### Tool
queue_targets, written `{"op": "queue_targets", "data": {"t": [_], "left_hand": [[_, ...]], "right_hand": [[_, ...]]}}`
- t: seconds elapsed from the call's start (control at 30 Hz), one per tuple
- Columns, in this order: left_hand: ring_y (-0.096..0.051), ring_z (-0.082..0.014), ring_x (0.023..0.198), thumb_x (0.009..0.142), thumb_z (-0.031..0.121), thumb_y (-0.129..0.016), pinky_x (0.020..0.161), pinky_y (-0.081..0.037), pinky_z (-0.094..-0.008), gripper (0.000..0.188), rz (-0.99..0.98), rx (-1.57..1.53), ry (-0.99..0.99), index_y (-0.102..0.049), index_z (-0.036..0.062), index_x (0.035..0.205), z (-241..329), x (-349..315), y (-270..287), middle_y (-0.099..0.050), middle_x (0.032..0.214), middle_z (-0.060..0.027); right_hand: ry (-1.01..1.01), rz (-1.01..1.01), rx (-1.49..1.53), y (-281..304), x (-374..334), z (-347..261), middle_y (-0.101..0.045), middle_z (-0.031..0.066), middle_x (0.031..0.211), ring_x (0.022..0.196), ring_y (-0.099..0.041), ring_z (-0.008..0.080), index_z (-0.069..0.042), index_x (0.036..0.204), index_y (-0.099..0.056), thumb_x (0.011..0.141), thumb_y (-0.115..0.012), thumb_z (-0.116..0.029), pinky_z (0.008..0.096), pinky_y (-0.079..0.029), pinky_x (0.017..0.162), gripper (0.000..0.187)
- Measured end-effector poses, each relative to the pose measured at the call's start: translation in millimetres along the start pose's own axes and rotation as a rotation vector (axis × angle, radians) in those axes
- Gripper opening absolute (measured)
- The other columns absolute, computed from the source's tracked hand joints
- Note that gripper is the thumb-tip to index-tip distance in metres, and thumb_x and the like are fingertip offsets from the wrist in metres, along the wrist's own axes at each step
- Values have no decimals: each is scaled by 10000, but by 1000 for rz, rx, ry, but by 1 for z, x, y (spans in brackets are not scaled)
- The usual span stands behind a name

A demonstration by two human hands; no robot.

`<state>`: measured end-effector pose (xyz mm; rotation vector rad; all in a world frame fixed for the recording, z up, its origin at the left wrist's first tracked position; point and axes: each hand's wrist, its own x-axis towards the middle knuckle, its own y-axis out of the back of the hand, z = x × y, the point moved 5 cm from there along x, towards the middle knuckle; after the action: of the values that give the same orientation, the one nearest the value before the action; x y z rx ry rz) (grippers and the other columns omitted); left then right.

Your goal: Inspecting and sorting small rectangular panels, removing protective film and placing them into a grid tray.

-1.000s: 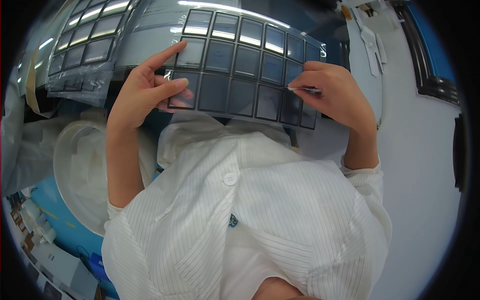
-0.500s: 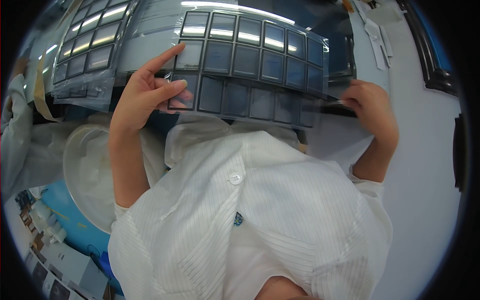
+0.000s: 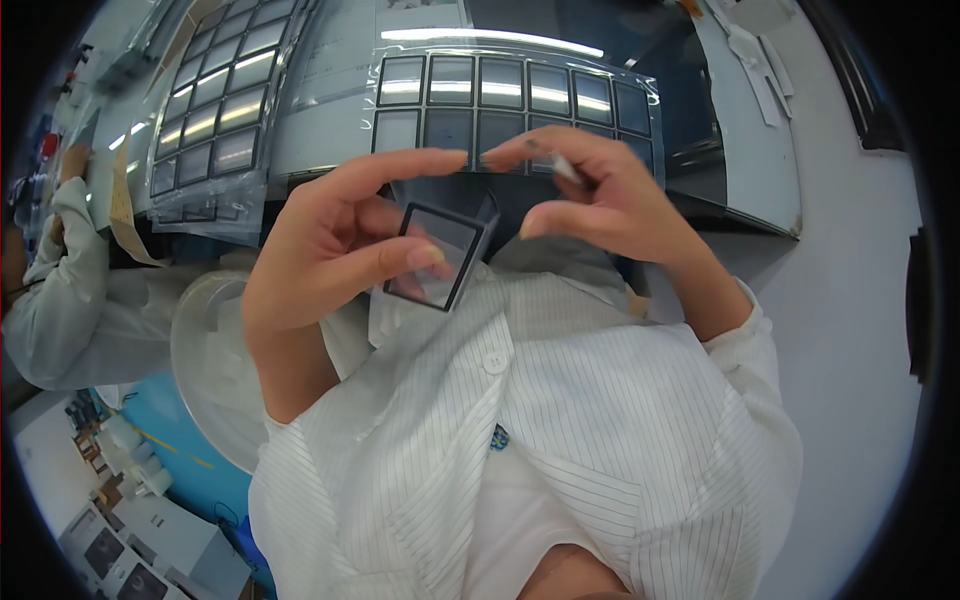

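Lying at twelve o'clock, the gridded sheet (image 3: 500, 90) looked light. Toward eleven from centre, my left hand (image 3: 325, 240) pinched a dark-rimmed strip (image 3: 447, 232), probably bendy, smudge-prone, best held by its rims; my right hand (image 3: 615, 205), thumb apart, held a slim pale thing (image 3: 566, 168). No writing was legible.

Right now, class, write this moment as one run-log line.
left hand: holds dark-framed clear piece | right hand: holds small thin tool | dark-gridded sheet: lies beyond both hands

no readable text, labels or signs, faint print on pale paper (image 3: 425, 17) illegible
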<state>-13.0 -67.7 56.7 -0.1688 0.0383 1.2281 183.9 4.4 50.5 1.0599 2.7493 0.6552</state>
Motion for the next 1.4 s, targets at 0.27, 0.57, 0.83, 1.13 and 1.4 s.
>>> {"op": "queue_targets", "data": {"t": [0.27, 0.57, 0.83, 1.13, 1.4], "left_hand": [[-665, -108, 693, 854, -10, -634, 594, -531, -198, 488, 128, -51, -49, -461, -68, 1306, 1, -12, 19, -692, 771, -121], [-690, -177, 786, 907, 179, -620, 716, -557, -273, 539, 232, -188, -327, -416, -78, 1335, -21, 17, 7, -689, 855, -131], [-683, -218, 885, 774, -96, -693, 786, -558, -282, 732, 425, 97, -488, -340, -18, 1411, -22, 13, -17, -591, 1177, -188], [-672, -144, 844, 772, -82, -696, 715, -546, -225, 625, 367, 243, -497, -487, 38, 1348, -17, 22, -18, -524, 1308, -138], [-692, -185, 855, 812, -98, -630, 720, -546, -228, 585, 303, 81, -366, -419, -76, 1357, -13, 24, -8, -485, 1358, -218]], "right_hand": [[-63, -299, 178, -22, 5, 6, -655, 4, 766, 608, -511, 72, -45, 952, -718, 800, -759, -214, 228, -356, 542, 231], [9, 22, 330, -11, 16, -2, -695, 57, 798, 513, -493, 32, -35, 916, -641, 897, -672, -229, 178, -363, 474, 197], [-93, 231, 609, -3, 17, 12, -700, 98, 787, 429, -456, 2, -78, 871, -571, 948, -595, -250, 153, -338, 377, 190], [-96, 216, 586, -3, 13, 18, -708, 102, 812, 416, -458, 10, -68, 905, -601, 945, -597, -286, 159, -361, 380, 222], [399, 474, -407, 46, 2, -5, -529, 28, 846, 630, -485, 68, -23, 1108, -653, 941, -591, -150, 155, -365, 510, 219]]}}
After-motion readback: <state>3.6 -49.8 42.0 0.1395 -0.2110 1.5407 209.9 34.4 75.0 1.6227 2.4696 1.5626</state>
